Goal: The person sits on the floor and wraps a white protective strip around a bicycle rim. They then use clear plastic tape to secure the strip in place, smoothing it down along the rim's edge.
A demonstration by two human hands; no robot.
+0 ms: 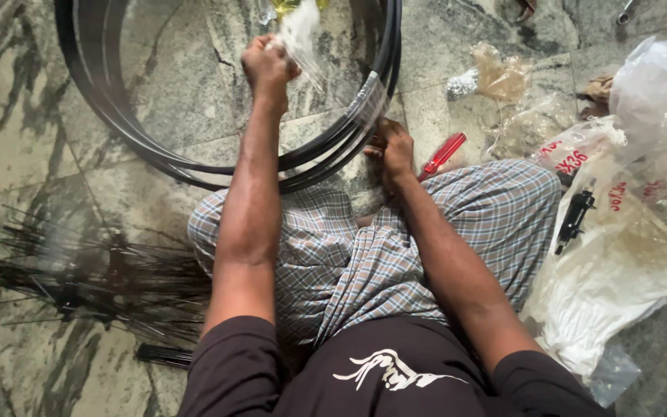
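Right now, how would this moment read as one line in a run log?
left hand: grips clear plastic wrap | right hand: holds black rims | red-handled tool: on floor beside

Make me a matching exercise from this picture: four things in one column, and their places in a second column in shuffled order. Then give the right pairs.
Things:
1. left hand
2. right hand
3. red-handled tool
4. bundle of thin black spokes

Places:
A. on the stone floor, just right of the right hand
B. spread on the floor beside the left arm
C. raised inside the ring of rims, pulling clear plastic wrap
D. gripping the near edge of the black rims

Pairs: 1-C, 2-D, 3-A, 4-B
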